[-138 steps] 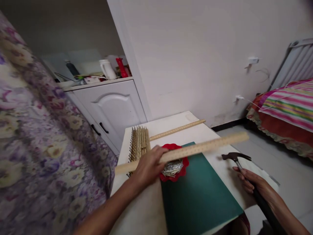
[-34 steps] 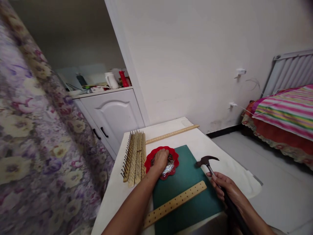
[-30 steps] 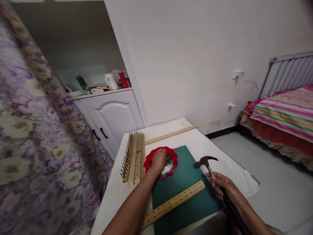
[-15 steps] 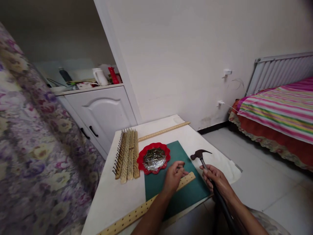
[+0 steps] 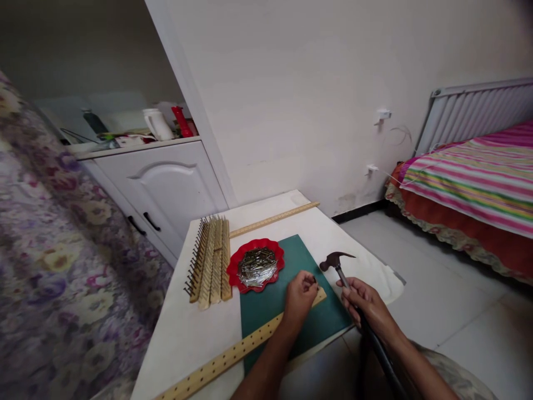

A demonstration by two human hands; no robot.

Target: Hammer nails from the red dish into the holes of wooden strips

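Note:
My right hand (image 5: pixel 364 305) is wrapped around the dark handle of a claw hammer (image 5: pixel 338 261). The hammer's head is raised beside the right edge of the green mat (image 5: pixel 297 250). My left hand (image 5: pixel 300 294) is closed in a pinch over the right end of a long wooden strip (image 5: pixel 233 355) with rows of dark holes or dots. Something small and dark shows at its fingertips, too small to name. The strip lies slanted across the mat, partly hidden under my left wrist. Just left of this hand stands a red scalloped bowl (image 5: pixel 233 275) heaped with nails (image 5: pixel 257 266).
Several wooden strips with upright nails (image 5: pixel 210 261) stand at the table's left. Another strip (image 5: pixel 275 218) lies along the back of the white table (image 5: pixel 183 333). A cabinet (image 5: pixel 166 183) and flowered curtain (image 5: pixel 83 261) are on the left, a bed (image 5: pixel 470 183) on the right.
My left hand has shifted toward the right end of the strip, and its fingers have drawn together into a pinch. My right hand still holds the hammer in about the same place.

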